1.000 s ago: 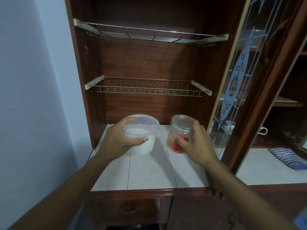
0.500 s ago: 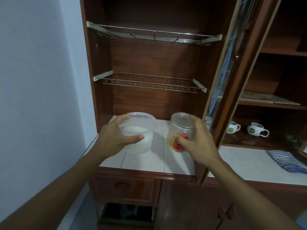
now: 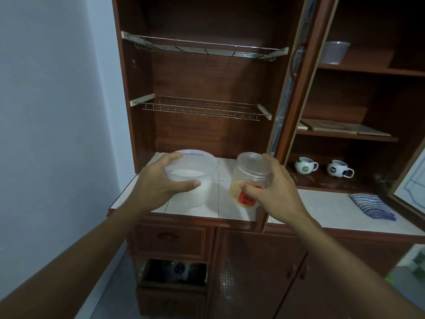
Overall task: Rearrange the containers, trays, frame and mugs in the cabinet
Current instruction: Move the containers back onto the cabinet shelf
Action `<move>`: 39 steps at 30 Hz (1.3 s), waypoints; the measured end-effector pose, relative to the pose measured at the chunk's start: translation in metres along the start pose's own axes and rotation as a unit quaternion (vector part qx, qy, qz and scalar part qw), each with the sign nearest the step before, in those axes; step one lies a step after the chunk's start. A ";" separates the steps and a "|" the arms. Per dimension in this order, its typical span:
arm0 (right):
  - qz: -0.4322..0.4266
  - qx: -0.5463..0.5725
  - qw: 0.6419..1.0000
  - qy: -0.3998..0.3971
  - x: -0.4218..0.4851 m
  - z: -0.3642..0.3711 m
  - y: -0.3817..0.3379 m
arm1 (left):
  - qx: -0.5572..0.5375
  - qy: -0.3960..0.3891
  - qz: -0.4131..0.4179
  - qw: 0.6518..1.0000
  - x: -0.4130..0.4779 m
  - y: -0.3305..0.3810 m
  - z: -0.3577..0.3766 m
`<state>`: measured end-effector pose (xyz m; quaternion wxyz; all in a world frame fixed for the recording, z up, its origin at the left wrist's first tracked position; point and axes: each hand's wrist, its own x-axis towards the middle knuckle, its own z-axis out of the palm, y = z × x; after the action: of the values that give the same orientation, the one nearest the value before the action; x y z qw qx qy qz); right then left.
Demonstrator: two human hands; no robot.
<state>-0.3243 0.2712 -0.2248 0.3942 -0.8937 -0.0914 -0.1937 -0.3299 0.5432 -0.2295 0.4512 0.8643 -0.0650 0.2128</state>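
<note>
My left hand (image 3: 161,183) grips a round clear tub (image 3: 197,178) half full of white powder, held above the white tiled counter (image 3: 225,208). My right hand (image 3: 273,189) grips a clear lidded jar (image 3: 250,173) with a red label and pale contents, to the right of the tub. Two white mugs (image 3: 304,165) (image 3: 340,169) with dark logos stand on the low shelf at the right. A flat frame or tray (image 3: 340,127) lies on the shelf above them. A clear container (image 3: 334,52) sits on the top right shelf.
Two wire racks (image 3: 204,48) (image 3: 202,109) span the left cabinet bay. The open glass door (image 3: 289,100) stands edge-on between the bays. A striped blue cloth (image 3: 372,207) lies on the right counter. A low drawer (image 3: 174,271) is open below.
The view has pulled back from the cabinet and shifted right, showing the right shelves and mugs. Both hands keep hold of the tub and jar, now nearer the counter's front edge.
</note>
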 end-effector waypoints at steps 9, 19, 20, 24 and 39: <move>0.009 0.010 1.000 0.015 -0.036 -0.033 0.014 | -0.008 -0.023 -0.004 1.000 -0.037 0.041 0.012; -0.009 0.000 1.000 0.007 -0.053 -0.104 0.061 | -0.019 -0.005 0.002 1.000 -0.062 0.098 0.066; -0.011 0.001 1.000 0.007 -0.055 -0.114 0.067 | -0.020 -0.004 0.003 1.000 -0.065 0.104 0.074; -0.007 -0.013 1.000 0.009 -0.059 -0.150 0.094 | -0.032 -0.001 0.004 0.999 -0.069 0.128 0.109; 0.052 -0.079 0.992 0.078 -0.051 -0.227 0.157 | -0.073 -0.067 0.043 0.994 -0.035 0.191 0.198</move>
<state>-0.3831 -0.0029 -0.2119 0.3378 -0.9078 0.0014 -0.2488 -0.3582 0.2686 -0.1999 0.4981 0.8378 -0.1473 0.1682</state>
